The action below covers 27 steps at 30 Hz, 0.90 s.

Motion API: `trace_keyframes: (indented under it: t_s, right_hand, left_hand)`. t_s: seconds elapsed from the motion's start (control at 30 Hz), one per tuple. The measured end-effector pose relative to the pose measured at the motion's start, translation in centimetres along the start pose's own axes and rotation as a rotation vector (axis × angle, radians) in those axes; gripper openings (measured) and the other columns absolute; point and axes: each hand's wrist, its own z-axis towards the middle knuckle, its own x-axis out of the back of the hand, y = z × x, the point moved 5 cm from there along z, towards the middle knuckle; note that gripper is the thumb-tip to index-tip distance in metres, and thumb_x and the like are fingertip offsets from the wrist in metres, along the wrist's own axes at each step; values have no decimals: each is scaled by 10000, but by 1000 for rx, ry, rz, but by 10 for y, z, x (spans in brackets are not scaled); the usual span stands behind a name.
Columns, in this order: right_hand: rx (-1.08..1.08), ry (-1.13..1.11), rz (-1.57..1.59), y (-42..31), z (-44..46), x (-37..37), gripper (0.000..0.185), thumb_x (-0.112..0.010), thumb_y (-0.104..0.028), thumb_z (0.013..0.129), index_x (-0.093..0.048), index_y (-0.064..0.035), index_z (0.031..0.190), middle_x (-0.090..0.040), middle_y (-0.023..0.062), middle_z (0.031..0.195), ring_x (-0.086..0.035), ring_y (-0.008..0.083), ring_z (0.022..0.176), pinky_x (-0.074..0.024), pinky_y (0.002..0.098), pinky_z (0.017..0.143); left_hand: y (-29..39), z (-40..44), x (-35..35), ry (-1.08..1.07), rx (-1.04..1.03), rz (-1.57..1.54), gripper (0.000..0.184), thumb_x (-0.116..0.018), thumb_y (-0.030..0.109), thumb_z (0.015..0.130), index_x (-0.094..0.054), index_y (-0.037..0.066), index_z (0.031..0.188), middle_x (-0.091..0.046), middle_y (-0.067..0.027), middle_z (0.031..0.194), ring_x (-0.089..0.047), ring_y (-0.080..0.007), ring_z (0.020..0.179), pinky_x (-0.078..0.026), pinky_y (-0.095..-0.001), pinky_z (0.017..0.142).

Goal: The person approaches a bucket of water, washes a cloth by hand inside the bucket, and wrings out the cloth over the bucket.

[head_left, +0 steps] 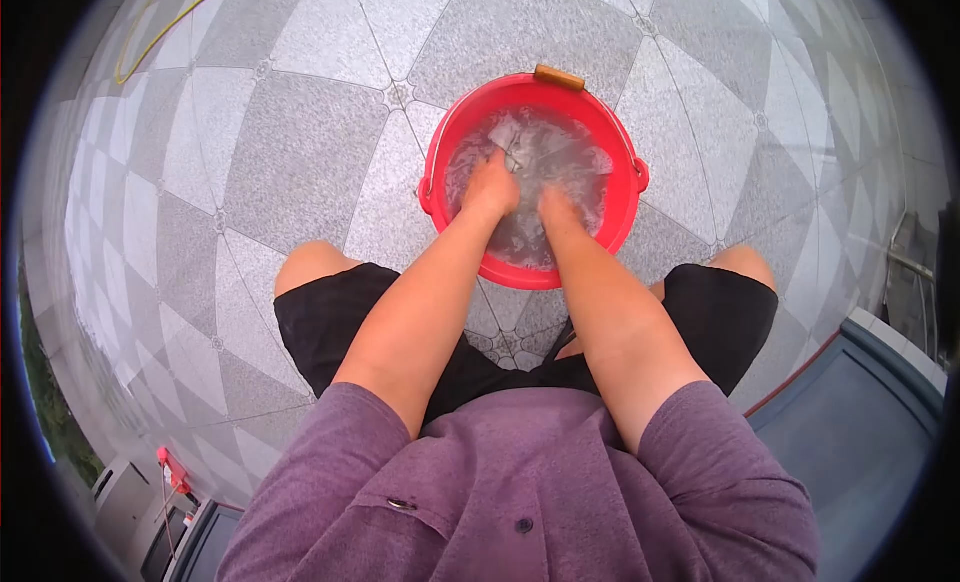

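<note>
A red bucket (627, 197) with a wire handle and a wooden grip (559, 77) stands on the tiled floor between my knees. It holds cloudy, rippling water (545, 137). Inside the bucket, my left hand (491, 187) reaches in on the left side, its fingers partly under water beside a pale, cloth-like piece (508, 134). Over on the right, my right hand (560, 210) is dipped in the water, blurred, with its fingers hidden. Whether either hand grips anything cannot be made out.
Patterned grey and white tiles (310, 132) surround the bucket. A yellow hose (165, 34) lies at the upper left. A red object (173, 470) is at the lower left, and a blue-grey panel (850, 412) is at the right.
</note>
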Motion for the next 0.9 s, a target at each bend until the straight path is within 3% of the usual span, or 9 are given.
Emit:
trace_keyframes:
  t_s: [0.1, 0.17, 0.23, 0.43, 0.53, 0.57, 0.7, 0.83, 0.9]
  right_hand:
    - [-185, 79, 598, 23, 36, -29, 464, -513, -326, 1017, -577, 16, 1324, -615, 255, 1343, -612, 457, 1214, -489, 585, 1031]
    - [-471, 48, 1744, 24, 44, -43, 417, -511, -282, 1026, -591, 21, 1301, -630, 228, 1310, -643, 422, 1163, -518, 573, 1004]
    - [-321, 93, 1657, -4, 23, 8, 376, -547, -246, 1021, -619, 2, 1294, -640, 191, 1275, -656, 344, 1099, -530, 495, 982]
    - [205, 18, 1512, -120, -87, 117, 321, -723, -243, 962, -701, 6, 1162, -724, 76, 1077, -686, 201, 937, -555, 371, 834]
    - [285, 138, 1079, -145, -129, 123, 230, -725, -229, 965, -747, -14, 1044, -751, 46, 988, -687, 142, 883, -544, 326, 770]
    - [311, 160, 976, -153, -146, 125, 272, -725, -293, 939, -738, -29, 1001, -742, 87, 956, -697, 200, 866, -543, 361, 773]
    - [450, 277, 586, -182, -183, 136, 377, -724, -429, 865, -694, -53, 839, -723, 180, 888, -700, 386, 831, -537, 463, 773]
    - [377, 329, 372, -177, -148, 133, 406, -719, -461, 837, -706, -56, 826, -697, 229, 810, -688, 424, 813, -529, 500, 766]
    - [381, 398, 369, -172, -124, 128, 423, -677, -454, 845, -684, -36, 780, -696, 256, 830, -685, 456, 820, -530, 521, 768]
  left_hand:
    - [-32, 20, -19, -101, 127, 10, 521, -545, 34, 891, -544, -16, 1409, -647, -309, 1277, -636, -462, 1201, -498, -516, 1051]
    - [-46, 32, -29, -158, 381, -722, 472, -550, 50, 908, -568, -48, 1369, -649, -260, 1303, -643, -400, 1206, -503, -500, 1037]
    - [-28, 19, -16, -109, 427, -1125, 436, -585, 184, 990, -582, -61, 1351, -650, -167, 1332, -644, -305, 1189, -502, -483, 1019]
    - [18, 20, -7, -391, 188, -1684, 538, -480, 563, 1052, -636, 103, 1283, -667, -134, 1287, -630, -315, 1193, -491, -472, 1056]
    - [26, 30, -10, -593, 98, -1763, 618, -453, 659, 1023, -649, 107, 1221, -699, -120, 1047, -683, -301, 869, -579, -474, 804]
    - [27, 32, -11, -674, 96, -1775, 634, -462, 675, 1013, -654, 97, 1189, -701, -113, 975, -685, -294, 764, -594, -478, 723]
    - [40, 19, -6, -1041, -212, -1777, 628, -547, 631, 998, -623, 59, 1245, -698, -117, 1021, -670, -249, 767, -575, -414, 794]
    - [31, 11, -30, -631, 46, -2085, 414, -603, 512, 1004, -669, 103, 989, -683, -88, 847, -663, -258, 717, -545, -385, 667]
    - [21, 8, -23, -431, 141, -1895, 388, -615, 465, 1003, -675, 81, 1009, -693, -97, 878, -673, -265, 740, -547, -393, 685]
